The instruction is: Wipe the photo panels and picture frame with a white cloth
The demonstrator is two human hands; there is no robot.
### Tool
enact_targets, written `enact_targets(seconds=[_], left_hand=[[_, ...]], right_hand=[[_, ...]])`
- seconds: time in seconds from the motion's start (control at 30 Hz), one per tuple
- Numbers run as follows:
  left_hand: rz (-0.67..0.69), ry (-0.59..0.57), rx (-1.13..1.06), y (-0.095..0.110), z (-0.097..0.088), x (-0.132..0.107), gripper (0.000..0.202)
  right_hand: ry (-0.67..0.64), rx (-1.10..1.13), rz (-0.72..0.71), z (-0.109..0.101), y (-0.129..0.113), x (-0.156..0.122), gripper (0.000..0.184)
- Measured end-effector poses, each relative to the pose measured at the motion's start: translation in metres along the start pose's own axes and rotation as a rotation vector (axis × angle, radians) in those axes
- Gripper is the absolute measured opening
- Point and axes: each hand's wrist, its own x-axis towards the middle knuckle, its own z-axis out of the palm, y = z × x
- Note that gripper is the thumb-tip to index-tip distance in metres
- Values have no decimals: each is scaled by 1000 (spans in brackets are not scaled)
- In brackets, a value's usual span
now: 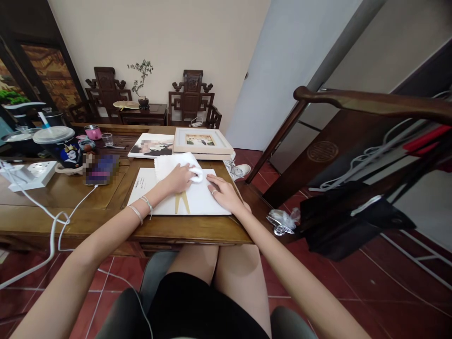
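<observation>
**A:** What is closest in?

**B:** The person's knees, tucked under the front edge of the wooden table (158, 233). A white cable (56, 221) hangs over that edge on the left and trails down to the red floor tiles.

**A:** And on the table just past the edge?

**B:** A white album (201, 203) lies flat, with its near side almost flush with the table's front and its right side close to the table's right corner. There is little spare wood on that side.

**A:** What are the hands doing?

**B:** The right hand (226, 192) lies palm down on the album's right part, with the fingers stretched out and only slightly apart. The left hand (181, 178) is curled over a bunched end of the white cloth (169, 163), gripping it against the album's upper middle. The rest of the cloth spreads flat toward the far edge.

**A:** Is there any room to the left?

**B:** Yes, a bare strip of table runs between the album and a blurred phone (100, 168). Past that are a power strip (33, 172) and a lidded cup (58, 141).

**A:** And farther back?

**B:** A framed photo (201, 140) sits just behind the cloth, with a photo print (151, 145) beside it. The gap between the frame and the album is narrow.

**A:** What about the right side?

**B:** A dark chair rail (353, 101) slants close by, with a plastic bag (282, 220) on the floor near the table corner. Carved chairs (190, 94) stand against the far wall.
</observation>
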Motion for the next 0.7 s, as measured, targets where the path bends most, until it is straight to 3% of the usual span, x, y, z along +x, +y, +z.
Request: enact_targets(seconds=[0.1, 0.3, 0.4, 0.53, 0.7], left_hand=[[49, -41, 42, 25, -10, -17, 32], [205, -81, 96, 97, -39, -75, 27], [245, -82, 106, 113, -46, -93, 26], [226, -79, 90, 101, -42, -82, 29], [76, -126, 87, 54, -28, -23, 25]], right_hand=[[-10, 12, 4, 0, 1, 0, 42], [-3, 25, 2, 0, 1, 0, 44], [4, 15, 8, 1, 1, 0, 43], [-1, 14, 2, 1, 2, 0, 42], [-11, 22, -7, 0, -1, -1, 43]])
